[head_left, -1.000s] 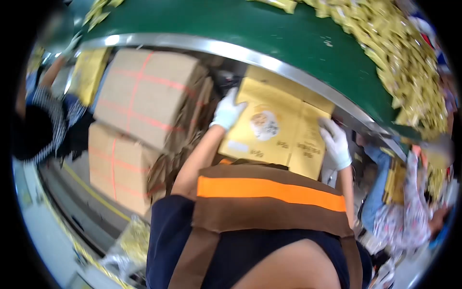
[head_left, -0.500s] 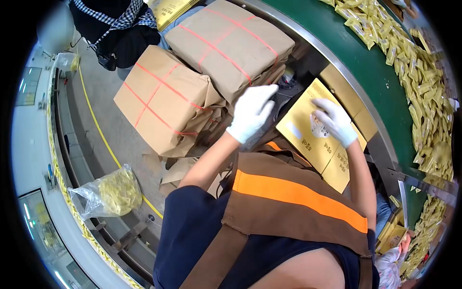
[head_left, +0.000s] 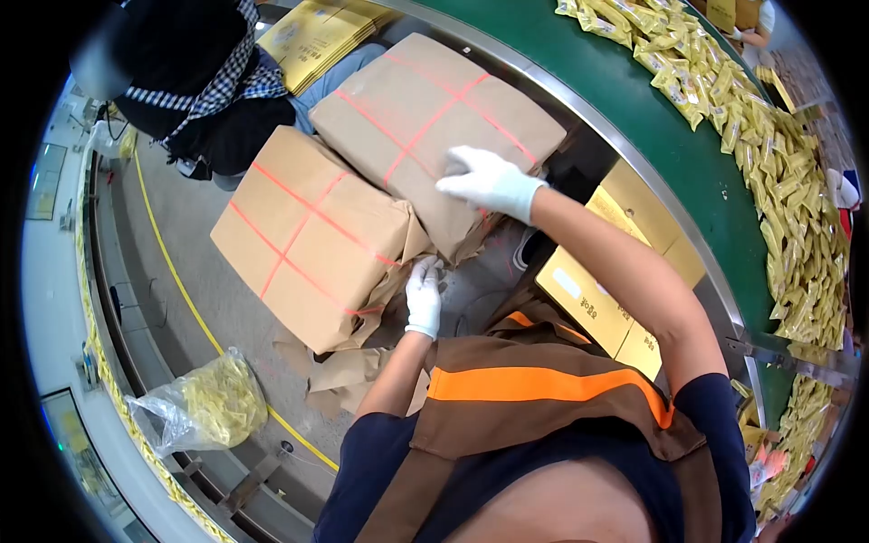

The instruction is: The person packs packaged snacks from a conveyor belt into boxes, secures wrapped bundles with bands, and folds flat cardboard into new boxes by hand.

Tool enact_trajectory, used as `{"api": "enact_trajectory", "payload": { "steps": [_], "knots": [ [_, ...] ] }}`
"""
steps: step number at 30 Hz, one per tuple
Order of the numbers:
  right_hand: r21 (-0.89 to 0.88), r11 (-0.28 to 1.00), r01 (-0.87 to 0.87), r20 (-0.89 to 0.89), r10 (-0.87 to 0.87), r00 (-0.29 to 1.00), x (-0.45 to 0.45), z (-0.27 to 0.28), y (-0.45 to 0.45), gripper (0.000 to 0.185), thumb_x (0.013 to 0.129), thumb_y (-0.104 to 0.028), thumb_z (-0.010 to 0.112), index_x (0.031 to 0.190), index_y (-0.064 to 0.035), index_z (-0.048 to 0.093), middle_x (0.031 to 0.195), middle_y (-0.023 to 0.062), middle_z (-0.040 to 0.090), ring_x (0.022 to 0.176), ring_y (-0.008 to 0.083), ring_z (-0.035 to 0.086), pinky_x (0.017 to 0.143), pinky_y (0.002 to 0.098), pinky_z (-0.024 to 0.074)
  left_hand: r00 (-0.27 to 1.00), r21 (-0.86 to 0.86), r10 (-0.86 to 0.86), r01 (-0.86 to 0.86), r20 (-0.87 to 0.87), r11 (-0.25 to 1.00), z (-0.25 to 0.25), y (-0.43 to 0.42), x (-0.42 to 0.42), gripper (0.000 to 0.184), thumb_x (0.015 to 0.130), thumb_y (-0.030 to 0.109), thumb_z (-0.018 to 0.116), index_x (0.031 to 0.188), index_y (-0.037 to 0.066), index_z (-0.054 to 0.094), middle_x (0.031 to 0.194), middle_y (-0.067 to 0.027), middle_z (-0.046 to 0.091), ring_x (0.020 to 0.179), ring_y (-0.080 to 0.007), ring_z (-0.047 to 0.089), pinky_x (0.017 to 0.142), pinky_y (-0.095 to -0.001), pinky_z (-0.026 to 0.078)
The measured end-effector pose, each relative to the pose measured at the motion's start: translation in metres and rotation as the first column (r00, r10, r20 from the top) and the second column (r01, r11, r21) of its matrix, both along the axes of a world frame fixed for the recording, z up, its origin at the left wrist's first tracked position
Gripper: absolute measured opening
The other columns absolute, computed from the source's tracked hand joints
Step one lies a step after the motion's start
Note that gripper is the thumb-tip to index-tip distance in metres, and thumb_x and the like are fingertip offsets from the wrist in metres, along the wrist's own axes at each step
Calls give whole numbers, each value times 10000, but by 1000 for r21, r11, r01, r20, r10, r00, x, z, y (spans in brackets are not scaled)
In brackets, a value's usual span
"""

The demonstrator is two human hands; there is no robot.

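Observation:
Two bundles in brown paper, tied with red string, stand side by side: a nearer one [head_left: 303,231] and a farther one [head_left: 425,118]. My left hand [head_left: 423,294], in a white glove, has its fingers closed at the crumpled paper on the nearer bundle's right end; what they pinch is too small to make out. Above the right part of the farther bundle is my right hand [head_left: 489,184], gloved too, fingers apart and holding nothing. Flat yellow printed cartons [head_left: 588,303] lie to the right, partly behind my right forearm.
A green conveyor [head_left: 670,145] with a metal edge carries many yellow packets [head_left: 769,181]. At the top left a person in black [head_left: 199,81] is beside stacked yellow cartons [head_left: 317,41]. A clear bag of yellow packets [head_left: 213,398] lies on the floor. Loose brown paper [head_left: 353,376] is below the bundles.
Both hands have left the yellow carton. My left hand has moved down to the nearer bundle's paper, and my right hand has swung left over the farther bundle. The view has turned toward the bundles.

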State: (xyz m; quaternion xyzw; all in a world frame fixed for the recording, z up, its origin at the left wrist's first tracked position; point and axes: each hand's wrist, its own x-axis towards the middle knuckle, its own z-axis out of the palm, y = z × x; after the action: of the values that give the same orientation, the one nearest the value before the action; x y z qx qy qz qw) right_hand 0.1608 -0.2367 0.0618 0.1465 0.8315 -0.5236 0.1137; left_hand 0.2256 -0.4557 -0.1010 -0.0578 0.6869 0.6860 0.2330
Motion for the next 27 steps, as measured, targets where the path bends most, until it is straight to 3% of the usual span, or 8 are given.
{"api": "enact_trajectory", "payload": {
  "steps": [2, 5, 9, 13, 14, 15, 21, 27],
  "knots": [
    [299, 945, -131, 4, 137, 991, -8, -2, -8, 645, 802, -402, 687, 1285, 6, 558, 1175, 205, 653, 986, 305, 664, 890, 352, 513, 963, 204, -49, -6, 264, 979, -22, 4, -9, 245, 983, 118, 469, 1196, 38, 562, 1095, -103, 641, 940, -204, 623, 816, -346, 516],
    [252, 904, -345, 196, 301, 933, -15, 6, -4, 568, 776, -400, 694, 1184, -10, 629, 1096, 197, 680, 987, 306, 662, 886, 351, 507, 877, 430, -141, -80, 459, 899, -46, 9, -24, 213, 978, 73, 422, 1169, 51, 514, 1227, -131, 585, 1018, -292, 629, 852, -449, 540],
    [50, 993, -106, -46, 108, 993, 14, -19, 1, 386, 788, -269, 679, 1059, 5, 644, 1001, 155, 700, 957, 238, 662, 864, 338, 505, 778, 437, -113, -221, 618, 872, -42, 8, -26, 330, 988, 102, 377, 1297, 41, 476, 1336, -157, 535, 1135, -297, 584, 933, -500, 513],
    [-82, 997, -15, -107, 6, 994, 42, 13, 0, 283, 861, -221, 651, 1011, 18, 626, 826, 39, 632, 771, 105, 571, 728, 274, 485, 592, 606, -394, -208, 703, 768, -48, 12, -23, 431, 1022, 197, 351, 1432, 71, 392, 1417, -133, 493, 1189, -301, 561, 995, -488, 485],
    [-132, 991, -6, -124, -11, 992, 48, 32, 2, 273, 866, -225, 650, 1003, 10, 627, 807, 28, 620, 745, 96, 559, 705, 263, 477, 605, 570, -424, -61, 674, 819, 23, 26, -16, 473, 1029, 297, 380, 1455, 92, 375, 1436, -127, 479, 1244, -304, 519, 1044, -441, 455],
    [-176, 984, 4, -141, -29, 990, 54, 55, 6, 263, 871, -230, 648, 994, 2, 628, 787, 17, 608, 720, 87, 547, 683, 251, 469, 581, 601, -476, -30, 661, 799, 41, 41, -13, 482, 1026, 311, 382, 1456, 93, 374, 1438, -127, 477, 1248, -303, 514, 1048, -440, 450],
    [-543, 829, 132, -157, -255, 954, 87, 130, 11, 174, 905, -206, 616, 923, -33, 621, 673, -56, 493, 581, 23, 413, 516, 198, 317, 522, 776, -621, -137, 585, 616, 17, 119, 5, 543, 1012, 392, 394, 1467, 98, 363, 1448, -125, 467, 1274, -302, 487, 1070, -437, 420],
    [-590, 787, 179, -91, -285, 954, 134, 152, 2, 153, 907, -173, 591, 934, -25, 609, 668, -40, 496, 536, 44, 419, 499, 215, 336, 587, 841, -620, -228, 521, 490, 20, 150, 4, 609, 997, 474, 405, 1477, 102, 353, 1458, -123, 456, 1299, -301, 459, 1092, -433, 391]
  ]
}}
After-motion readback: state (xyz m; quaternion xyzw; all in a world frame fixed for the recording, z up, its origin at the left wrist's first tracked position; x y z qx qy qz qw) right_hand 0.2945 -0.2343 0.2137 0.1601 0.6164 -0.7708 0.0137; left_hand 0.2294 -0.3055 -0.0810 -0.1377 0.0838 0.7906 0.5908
